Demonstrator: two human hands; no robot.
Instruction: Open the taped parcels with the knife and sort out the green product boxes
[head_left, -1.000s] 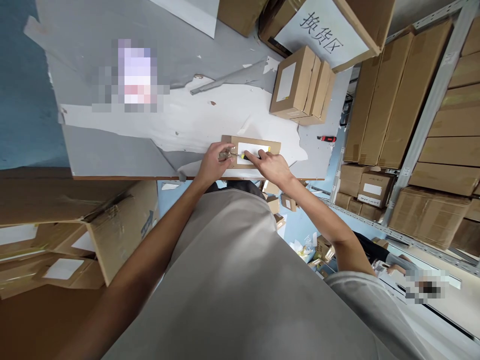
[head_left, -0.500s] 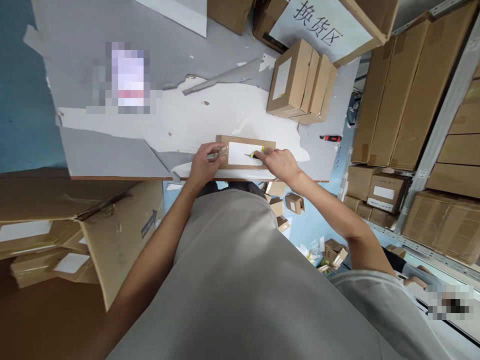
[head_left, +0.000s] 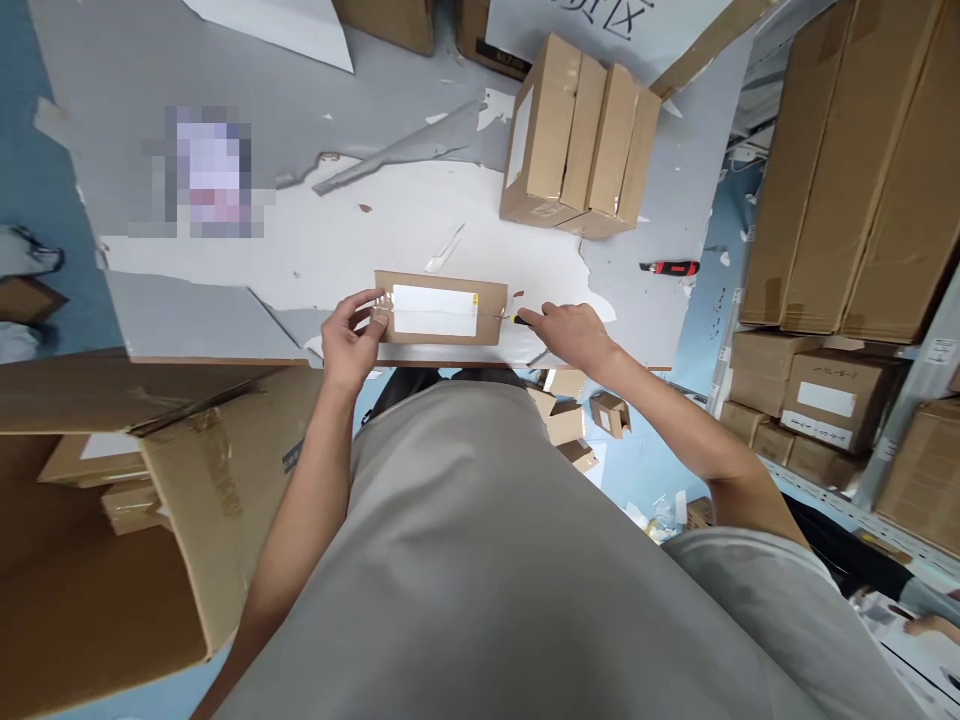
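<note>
A small flat cardboard box (head_left: 491,300) with a white label (head_left: 435,311) lies near the front edge of the table. My left hand (head_left: 352,338) grips its left end, fingers on the far side and thumb on top, over clear tape. In my right hand (head_left: 574,335) is a utility knife (head_left: 519,320) with a yellow and black tip; most of its handle is hidden by the fingers. The blade points left, at the box's right end. A thin line runs lengthwise across the label.
Closed cardboard boxes (head_left: 581,140) stand at the back right of the table (head_left: 300,110). A red and black cutter (head_left: 671,268) lies near the right edge. A large open carton (head_left: 240,500) stands at lower left; shelves with boxes (head_left: 795,250) are at right. A person's hand shows at lower right.
My right hand and the knife have moved from over the label to the box's right end. The box and my left hand appear farther left, with the view shifted too.
</note>
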